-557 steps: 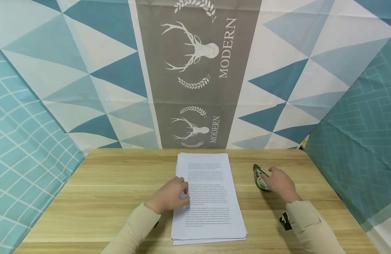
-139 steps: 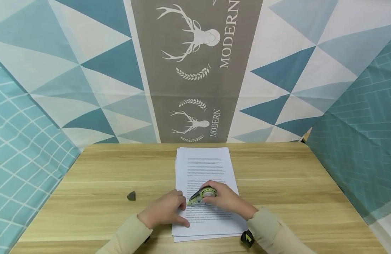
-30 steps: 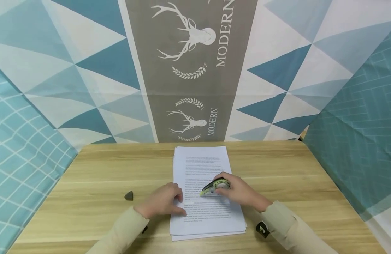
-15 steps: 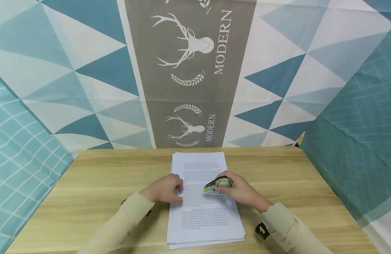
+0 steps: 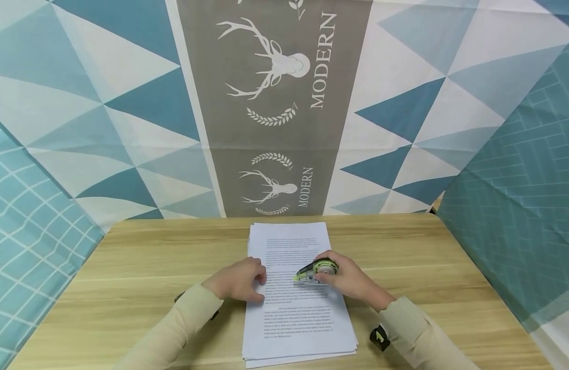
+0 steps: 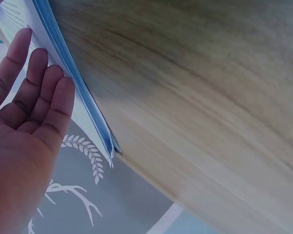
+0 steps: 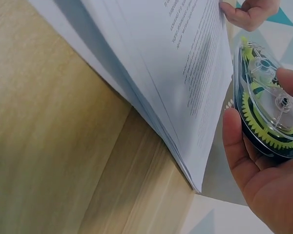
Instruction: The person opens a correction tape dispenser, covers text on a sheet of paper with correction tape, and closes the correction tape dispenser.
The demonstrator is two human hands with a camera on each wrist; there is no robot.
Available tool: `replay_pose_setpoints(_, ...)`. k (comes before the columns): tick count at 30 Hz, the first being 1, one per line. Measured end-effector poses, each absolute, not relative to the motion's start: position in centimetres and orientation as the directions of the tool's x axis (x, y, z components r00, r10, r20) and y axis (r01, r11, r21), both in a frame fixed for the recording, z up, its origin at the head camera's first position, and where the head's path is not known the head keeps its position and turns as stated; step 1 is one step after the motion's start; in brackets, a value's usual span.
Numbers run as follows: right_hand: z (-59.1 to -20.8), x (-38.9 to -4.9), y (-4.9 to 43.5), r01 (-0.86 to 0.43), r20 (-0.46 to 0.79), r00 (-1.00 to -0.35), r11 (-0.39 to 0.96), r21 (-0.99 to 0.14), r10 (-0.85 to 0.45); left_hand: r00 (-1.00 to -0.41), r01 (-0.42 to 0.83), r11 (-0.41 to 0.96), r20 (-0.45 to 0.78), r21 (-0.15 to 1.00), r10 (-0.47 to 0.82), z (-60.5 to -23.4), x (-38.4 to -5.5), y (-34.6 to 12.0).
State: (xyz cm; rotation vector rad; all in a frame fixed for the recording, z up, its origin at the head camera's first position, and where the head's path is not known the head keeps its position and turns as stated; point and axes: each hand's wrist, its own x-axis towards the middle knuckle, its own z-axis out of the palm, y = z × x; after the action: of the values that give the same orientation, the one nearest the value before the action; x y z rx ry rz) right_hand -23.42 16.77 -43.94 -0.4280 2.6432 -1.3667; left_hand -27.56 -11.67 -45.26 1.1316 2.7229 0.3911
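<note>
My right hand (image 5: 353, 277) grips a correction tape dispenser (image 5: 322, 268) with a clear body and green gear wheels, thumb on one side and fingers on the other. Its green tip points left, over the middle of the printed top sheet; whether it touches the paper I cannot tell. The stack of printed paper (image 5: 303, 339) lies on the table. At the stack's left edge rests my left hand (image 5: 238, 280), its fingers loosely bent and holding nothing. In the left wrist view, the left fingers (image 6: 58, 107) lie against the page side.
The wooden table (image 5: 164, 252) reaches back to a patterned cloth backdrop (image 5: 275, 103). A small dark piece (image 5: 179, 296) shows beside the left sleeve, mostly hidden by it. Dark wrist-worn devices sit under both sleeves.
The dispenser, earlier lying on the table at right, went into my right hand, and its dark cap came to lie at left. Lately both hands shifted slightly farther up the page.
</note>
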Motion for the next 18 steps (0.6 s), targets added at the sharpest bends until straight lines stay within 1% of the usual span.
replay_pose_setpoints(18, -44.39, -24.07, 16.26, -0.149, -0.004, -0.962, 0.539, -0.829, -0.272, -0.718, 0.653, 0.699, -0.053, 0.290, 0.693, -45.54, -27.45, -11.55)
